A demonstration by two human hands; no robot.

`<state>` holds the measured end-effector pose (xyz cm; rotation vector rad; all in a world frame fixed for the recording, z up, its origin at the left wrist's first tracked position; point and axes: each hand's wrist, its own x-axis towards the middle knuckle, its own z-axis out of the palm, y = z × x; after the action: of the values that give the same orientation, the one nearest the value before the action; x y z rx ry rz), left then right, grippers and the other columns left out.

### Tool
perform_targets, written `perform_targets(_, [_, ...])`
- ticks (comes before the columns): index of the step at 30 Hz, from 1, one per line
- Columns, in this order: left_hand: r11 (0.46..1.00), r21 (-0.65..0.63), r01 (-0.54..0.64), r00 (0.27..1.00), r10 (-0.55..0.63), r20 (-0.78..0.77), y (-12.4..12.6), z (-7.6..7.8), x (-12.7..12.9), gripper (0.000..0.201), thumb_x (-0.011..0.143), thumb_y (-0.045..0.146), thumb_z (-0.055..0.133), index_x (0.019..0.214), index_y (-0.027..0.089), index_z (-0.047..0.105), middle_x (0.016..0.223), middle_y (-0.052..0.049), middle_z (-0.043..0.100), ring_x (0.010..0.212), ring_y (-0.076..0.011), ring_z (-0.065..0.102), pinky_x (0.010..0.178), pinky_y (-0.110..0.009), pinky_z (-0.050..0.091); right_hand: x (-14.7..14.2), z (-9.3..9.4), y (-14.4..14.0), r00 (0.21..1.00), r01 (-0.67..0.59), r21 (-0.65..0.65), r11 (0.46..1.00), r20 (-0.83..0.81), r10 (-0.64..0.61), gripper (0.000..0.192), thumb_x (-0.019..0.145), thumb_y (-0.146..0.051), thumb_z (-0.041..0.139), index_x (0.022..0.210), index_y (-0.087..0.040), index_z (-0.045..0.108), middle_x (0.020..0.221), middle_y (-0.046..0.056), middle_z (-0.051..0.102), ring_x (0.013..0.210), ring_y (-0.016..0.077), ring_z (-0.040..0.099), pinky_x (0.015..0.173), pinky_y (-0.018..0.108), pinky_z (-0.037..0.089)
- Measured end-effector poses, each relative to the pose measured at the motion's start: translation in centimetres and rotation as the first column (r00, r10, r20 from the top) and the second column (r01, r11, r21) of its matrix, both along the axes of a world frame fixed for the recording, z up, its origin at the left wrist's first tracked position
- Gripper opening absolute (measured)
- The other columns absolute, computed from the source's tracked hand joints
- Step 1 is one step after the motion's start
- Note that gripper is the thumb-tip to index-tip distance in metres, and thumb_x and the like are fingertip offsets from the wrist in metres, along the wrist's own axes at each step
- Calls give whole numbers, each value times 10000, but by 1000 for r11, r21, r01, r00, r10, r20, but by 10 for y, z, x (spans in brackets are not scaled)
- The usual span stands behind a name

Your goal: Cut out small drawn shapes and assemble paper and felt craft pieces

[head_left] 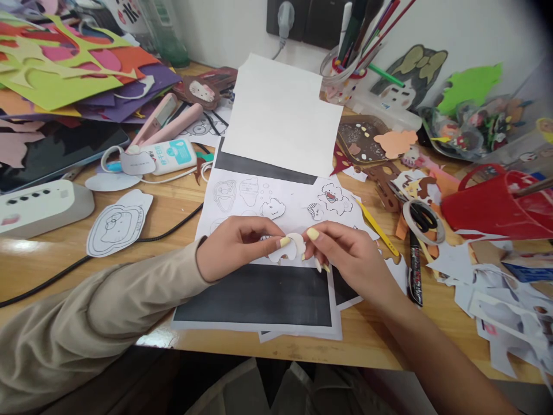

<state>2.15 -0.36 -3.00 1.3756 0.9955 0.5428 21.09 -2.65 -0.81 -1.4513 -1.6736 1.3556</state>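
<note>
A clear plastic cup (pixel 341 91) holds slim multicoloured pens (pixel 356 34) beyond the printed white paper sheet (pixel 294 196). Above that sheet, left hand (pixel 228 248) and right hand (pixel 345 253) pinch a curved white paper cutout (pixel 291 249).

Bright, soft light; glare on table (pixel 43 253); top-right corner dark.

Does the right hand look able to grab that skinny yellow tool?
Probably yes: the yellow tool lies near the right hand with nothing seen on top, though that hand is busy at the white paper piece.
</note>
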Motion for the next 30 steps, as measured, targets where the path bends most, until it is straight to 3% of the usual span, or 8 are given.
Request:
perform_targets(5, [998,-50,-31,999,32,29,0,1,1,212,686,340,569,728,133,585,653,-5,556,587,-71,460,518,-159,339,2,0,2,998,63,42,997,23,-64,223,827,-298,383,780,-176,563,601,-28,521,504,56,420,471,176,336])
perform_targets(11, [997,-72,-33,997,38,62,0,4,1,189,701,317,562,712,129,577,640,7,553,587,-55,458,527,-139,344,2,-1,-2,984,-18,122,992,180,-4,140,788,-256,444,833,-211,569,505,-62,354,466,58,335,446,184,277])
perform_targets(15, [996,-76,-36,997,41,70,1,5,2,192,717,315,544,714,125,570,668,-4,573,629,-70,493,576,-148,381,2,-2,-4,977,-64,170,983,214,26,198,773,-191,439,918,-242,563,481,-72,278,431,59,283,425,191,240])
perform_targets(30, [995,-74,-61,996,66,66,2,6,2,166,724,296,538,697,134,560,658,15,558,621,-61,492,583,-141,387,3,-2,-5,959,-87,191,978,281,31,244,779,-218,417,951,-220,589,476,-60,323,427,67,281,421,205,230])
